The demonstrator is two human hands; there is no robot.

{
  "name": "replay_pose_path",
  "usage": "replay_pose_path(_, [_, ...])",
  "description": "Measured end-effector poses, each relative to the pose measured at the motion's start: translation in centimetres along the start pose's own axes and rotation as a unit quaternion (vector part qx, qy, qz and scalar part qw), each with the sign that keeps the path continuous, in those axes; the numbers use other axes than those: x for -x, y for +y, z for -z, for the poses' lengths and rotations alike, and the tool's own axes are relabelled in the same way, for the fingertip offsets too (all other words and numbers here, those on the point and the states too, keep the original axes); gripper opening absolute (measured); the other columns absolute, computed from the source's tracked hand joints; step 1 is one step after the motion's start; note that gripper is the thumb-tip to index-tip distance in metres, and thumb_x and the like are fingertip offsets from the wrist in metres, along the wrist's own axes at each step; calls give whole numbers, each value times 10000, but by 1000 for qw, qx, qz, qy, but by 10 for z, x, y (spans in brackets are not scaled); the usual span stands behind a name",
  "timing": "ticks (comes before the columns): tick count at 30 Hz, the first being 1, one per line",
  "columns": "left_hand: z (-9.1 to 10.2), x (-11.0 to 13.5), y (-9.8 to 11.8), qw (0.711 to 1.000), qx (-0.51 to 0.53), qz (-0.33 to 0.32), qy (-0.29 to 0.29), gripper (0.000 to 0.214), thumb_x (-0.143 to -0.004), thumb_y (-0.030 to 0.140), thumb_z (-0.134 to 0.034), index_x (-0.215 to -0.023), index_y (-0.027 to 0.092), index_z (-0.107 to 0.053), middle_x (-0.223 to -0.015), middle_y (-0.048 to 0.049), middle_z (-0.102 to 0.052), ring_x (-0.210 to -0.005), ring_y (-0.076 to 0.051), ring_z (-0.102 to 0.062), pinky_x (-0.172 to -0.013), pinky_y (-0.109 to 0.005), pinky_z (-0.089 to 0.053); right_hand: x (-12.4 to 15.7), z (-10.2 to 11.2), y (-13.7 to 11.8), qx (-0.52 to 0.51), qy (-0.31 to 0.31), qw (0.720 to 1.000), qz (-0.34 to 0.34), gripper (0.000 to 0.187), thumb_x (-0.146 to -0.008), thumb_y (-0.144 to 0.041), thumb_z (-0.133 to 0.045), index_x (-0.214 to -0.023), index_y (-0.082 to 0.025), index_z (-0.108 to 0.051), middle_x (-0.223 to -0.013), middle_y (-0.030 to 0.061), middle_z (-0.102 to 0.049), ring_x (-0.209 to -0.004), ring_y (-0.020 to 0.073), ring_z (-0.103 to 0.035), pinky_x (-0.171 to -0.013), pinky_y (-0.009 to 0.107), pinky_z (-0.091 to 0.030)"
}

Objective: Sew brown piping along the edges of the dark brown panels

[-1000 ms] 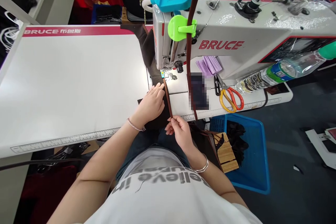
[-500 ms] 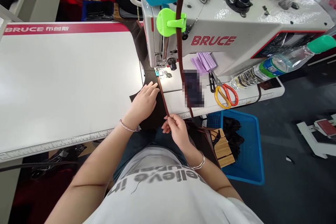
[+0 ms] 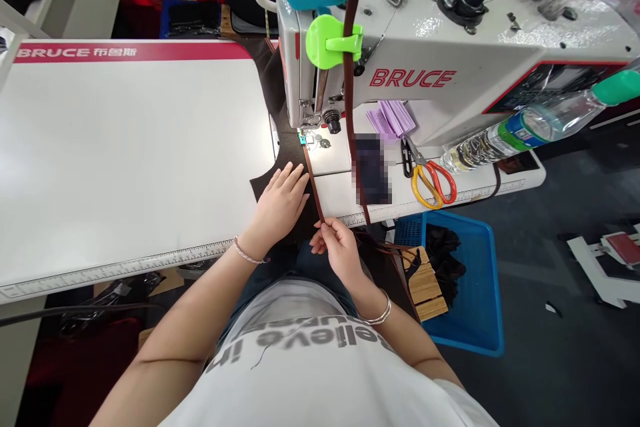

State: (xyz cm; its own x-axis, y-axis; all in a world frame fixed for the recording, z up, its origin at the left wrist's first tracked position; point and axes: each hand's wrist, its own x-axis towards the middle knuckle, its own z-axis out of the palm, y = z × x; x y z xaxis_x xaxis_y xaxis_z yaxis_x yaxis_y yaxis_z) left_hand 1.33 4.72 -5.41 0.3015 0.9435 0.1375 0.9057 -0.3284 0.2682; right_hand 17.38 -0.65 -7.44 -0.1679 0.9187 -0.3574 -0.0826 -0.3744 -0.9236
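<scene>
My left hand (image 3: 283, 203) lies flat on a dark brown fabric piece (image 3: 267, 187), its fingers stretched toward the sewing machine (image 3: 415, 60). Between thumb and fingers, my right hand (image 3: 340, 245) pinches the fabric's edge, where a narrow brown binding strip (image 3: 313, 183) runs. That strip leads up to a small blue guide (image 3: 302, 138) by the machine's foot. Another brown strip (image 3: 349, 93) hangs from above past a green clip (image 3: 333, 42) on the machine head. Beyond the needle area, the fabric continues along the left of the machine.
Scissors (image 3: 431, 180) with yellow and red handles, black thread snips (image 3: 406, 159) and purple labels (image 3: 391, 119) lie right of the needle. A plastic bottle (image 3: 530, 127) leans there. Below the table's right side stands a blue crate (image 3: 493, 287) with dark pieces and a wooden stool top (image 3: 425, 283).
My left hand has slid slightly back toward my body on the fabric. My right hand keeps its pinch in nearly the same place. The view has shifted a little.
</scene>
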Motion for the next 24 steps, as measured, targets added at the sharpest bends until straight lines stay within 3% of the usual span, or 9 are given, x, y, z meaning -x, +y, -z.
replay_pose_path(13, [-2,5,-4,1000,-12,-11,13,460,-991,257,-307,-1366,67,-495,-1482,-150,-454,-1427,-323,-327,-1178,-501,-292,0,1,1,6,-4,1000,9,274,-873,-452,-542,-868,-181,-586,-599,-11,-636,-469,102,-571,-468,214,-419])
replay_pose_path(19, [-4,10,1,1000,2,-9,17,468,-946,107,-273,-1340,79,-525,-1463,-134,-477,-1440,-313,-304,-1177,-502,-301,0,1,4,8,-4,1000,11,275,-879,-451,-531,-878,-181,-585,-605,-6,-642,-474,105,-573,-469,216,-421])
replay_pose_path(24, [-3,15,7,1000,10,0,17,449,-972,250,-362,-1355,73,-514,-1482,-135,-457,-1433,-329,-310,-1184,-517,-292,0,0,3,12,-4,1000,13,271,-884,-444,-524,-882,-179,-581,-609,-5,-642,-473,104,-572,-471,216,-419])
